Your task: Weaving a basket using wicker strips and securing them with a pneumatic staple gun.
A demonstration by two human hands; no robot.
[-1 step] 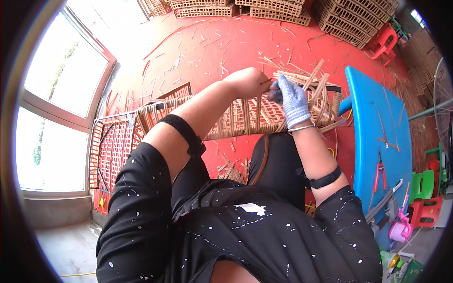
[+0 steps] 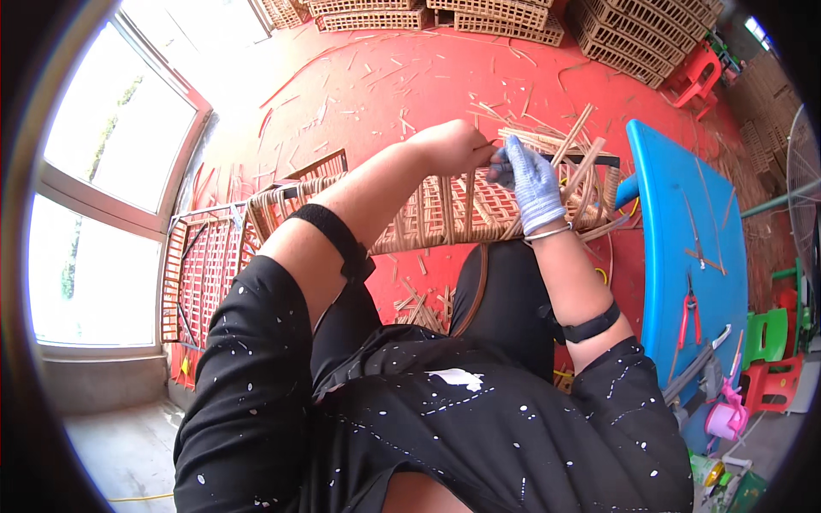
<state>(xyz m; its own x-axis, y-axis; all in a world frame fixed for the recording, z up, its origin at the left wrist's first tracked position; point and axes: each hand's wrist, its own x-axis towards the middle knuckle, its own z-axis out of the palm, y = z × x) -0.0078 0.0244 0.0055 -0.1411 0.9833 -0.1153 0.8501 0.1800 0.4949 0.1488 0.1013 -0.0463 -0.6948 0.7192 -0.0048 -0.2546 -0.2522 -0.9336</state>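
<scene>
hands (image 2: 492,162) meeting, pinching rattan strips (image 2: 547,145)

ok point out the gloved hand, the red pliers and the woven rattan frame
right hand (image 2: 532,181), head view, back of the blue glove
red pliers (image 2: 688,313), head view, on the handles
woven rattan frame (image 2: 445,214), head view, middle of the woven panel
</scene>
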